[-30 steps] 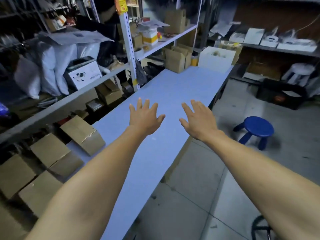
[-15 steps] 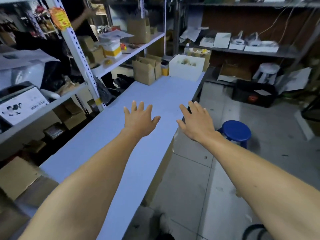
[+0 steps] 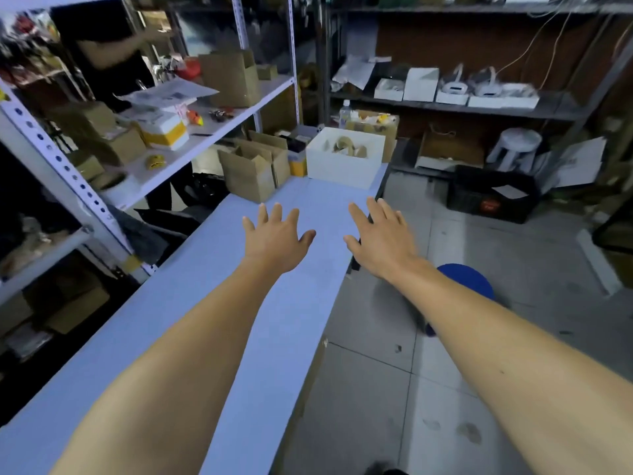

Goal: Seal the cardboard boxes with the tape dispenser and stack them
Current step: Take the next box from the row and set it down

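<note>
Head view of a storeroom: both arms stretched forward above a long pale-blue bench (image 3: 205,303). Left hand (image 3: 274,240) held palm down over the bench top, fingers spread and straight, grip released, nothing in it. Right hand (image 3: 380,240) level with it near the bench's right edge, fingers likewise spread, grip released and empty. Open-flapped brown cardboard boxes (image 3: 255,169) standing at the bench's far end, well beyond both hands, just beside a white open box (image 3: 342,166) holding what look like tape rolls. Tape dispenser not identifiable anywhere. More cartons on the white metal shelving (image 3: 219,128) along the left. Blue round stool (image 3: 469,279) on the grey tiled floor, partly hidden behind the right forearm. White stool (image 3: 517,145) and black crate (image 3: 493,197) near the dark rear shelves. Another person's arm (image 3: 113,53) visible behind the shelving, upper left.
</note>
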A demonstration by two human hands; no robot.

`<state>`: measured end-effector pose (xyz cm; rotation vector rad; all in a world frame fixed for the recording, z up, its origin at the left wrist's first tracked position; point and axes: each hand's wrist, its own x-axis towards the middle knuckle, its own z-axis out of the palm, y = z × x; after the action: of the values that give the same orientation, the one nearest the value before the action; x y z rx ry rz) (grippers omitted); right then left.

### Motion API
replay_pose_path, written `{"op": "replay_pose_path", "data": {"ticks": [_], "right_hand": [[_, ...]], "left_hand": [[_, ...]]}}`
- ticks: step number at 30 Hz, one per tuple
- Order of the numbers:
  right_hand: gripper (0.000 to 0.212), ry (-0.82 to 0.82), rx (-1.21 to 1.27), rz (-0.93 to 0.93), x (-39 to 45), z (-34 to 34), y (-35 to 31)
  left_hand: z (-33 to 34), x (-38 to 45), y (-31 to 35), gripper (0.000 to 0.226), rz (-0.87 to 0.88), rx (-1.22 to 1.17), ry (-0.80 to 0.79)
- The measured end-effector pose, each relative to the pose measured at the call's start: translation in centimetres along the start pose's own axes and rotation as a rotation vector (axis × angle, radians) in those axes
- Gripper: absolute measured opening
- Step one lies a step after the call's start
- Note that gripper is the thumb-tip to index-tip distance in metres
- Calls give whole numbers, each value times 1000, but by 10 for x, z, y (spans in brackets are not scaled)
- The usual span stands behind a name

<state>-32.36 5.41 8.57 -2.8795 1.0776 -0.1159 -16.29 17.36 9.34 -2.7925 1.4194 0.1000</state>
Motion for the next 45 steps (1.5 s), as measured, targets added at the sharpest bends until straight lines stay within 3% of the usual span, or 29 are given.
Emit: {"op": "replay_pose_path", "data": {"ticks": [10, 20, 35, 45], "right_hand": [[65, -44, -11, -145, 164, 17, 83], [65, -122, -8, -323, 322, 41, 101], [63, -176, -17, -601, 549, 96, 39], [66, -251, -3, -859, 684, 131, -24]], "left_hand": [[9, 151, 49, 67, -137, -7, -44], [22, 278, 39, 65, -329, -29, -69], [53, 450, -58, 60, -562, -129, -83], [77, 539, -96, 65, -859, -208, -128]]}}
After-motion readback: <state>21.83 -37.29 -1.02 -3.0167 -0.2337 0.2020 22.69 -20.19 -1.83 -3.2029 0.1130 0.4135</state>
